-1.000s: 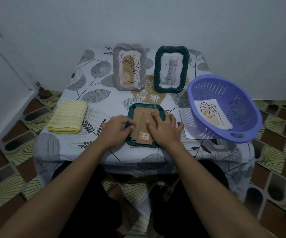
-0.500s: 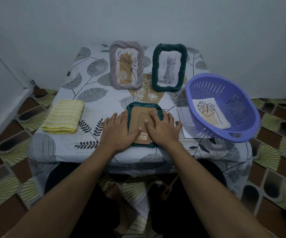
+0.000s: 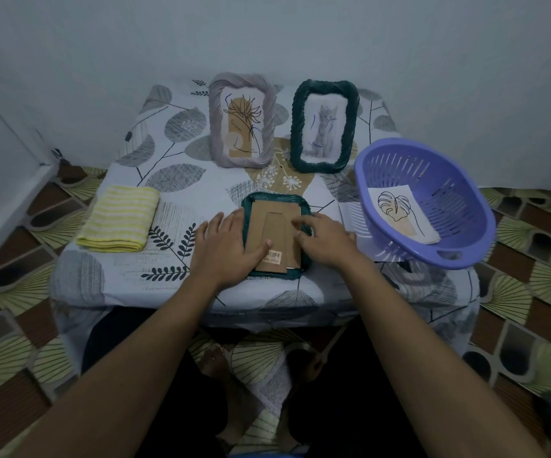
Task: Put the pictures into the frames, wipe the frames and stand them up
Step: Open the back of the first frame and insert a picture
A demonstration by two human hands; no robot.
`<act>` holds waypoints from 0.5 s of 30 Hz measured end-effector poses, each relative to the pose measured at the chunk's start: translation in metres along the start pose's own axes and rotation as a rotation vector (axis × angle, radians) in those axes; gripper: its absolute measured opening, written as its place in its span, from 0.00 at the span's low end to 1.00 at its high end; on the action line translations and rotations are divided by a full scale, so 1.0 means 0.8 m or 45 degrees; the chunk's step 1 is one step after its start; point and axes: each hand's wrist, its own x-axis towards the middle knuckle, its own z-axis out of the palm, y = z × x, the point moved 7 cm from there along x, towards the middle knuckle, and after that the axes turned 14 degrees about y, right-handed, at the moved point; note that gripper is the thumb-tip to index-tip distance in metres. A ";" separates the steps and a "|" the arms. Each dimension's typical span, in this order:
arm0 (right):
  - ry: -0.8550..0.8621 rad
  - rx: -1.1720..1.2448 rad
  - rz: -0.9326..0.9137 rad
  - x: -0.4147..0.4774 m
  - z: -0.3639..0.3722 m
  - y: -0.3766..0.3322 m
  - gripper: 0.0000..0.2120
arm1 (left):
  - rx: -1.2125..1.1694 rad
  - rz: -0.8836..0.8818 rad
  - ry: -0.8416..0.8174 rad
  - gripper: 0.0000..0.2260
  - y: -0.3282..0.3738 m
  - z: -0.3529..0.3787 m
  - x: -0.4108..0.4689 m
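Teal rope-textured frame (image 3: pixel 275 197), cardboard back (image 3: pixel 274 226) up, left hand (image 3: pixel 226 247) flat, grip apart, right hand (image 3: pixel 326 242), grip unclear

Dim, bluish, even light flattens the scene. Soft shadows pool under the table's (image 3: pixel 175 180) near edge and at the feet of the standing frames (image 3: pixel 216 133). Wide-angle distortion bows the wall (image 3: pixel 300 34) and floor (image 3: pixel 532 292) toward the view's edges. The forearms (image 3: pixel 135 375) at the bottom look soft.

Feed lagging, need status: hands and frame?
Left hand flat on cardboard backing of face-down green frame. Right hand fingertips at backing's right edge. Purple basket alongside, untouched.
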 end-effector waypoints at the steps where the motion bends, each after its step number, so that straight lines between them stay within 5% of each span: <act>1: 0.028 -0.010 0.001 -0.006 -0.006 -0.001 0.20 | -0.003 -0.002 0.001 0.41 0.000 0.000 0.000; 5: 0.191 -0.174 -0.069 -0.036 -0.033 -0.006 0.11 | -0.006 -0.004 0.004 0.42 0.000 0.000 0.000; 15: 0.332 -0.500 -0.256 -0.086 -0.044 -0.027 0.14 | -0.002 0.003 0.020 0.41 0.000 0.000 -0.001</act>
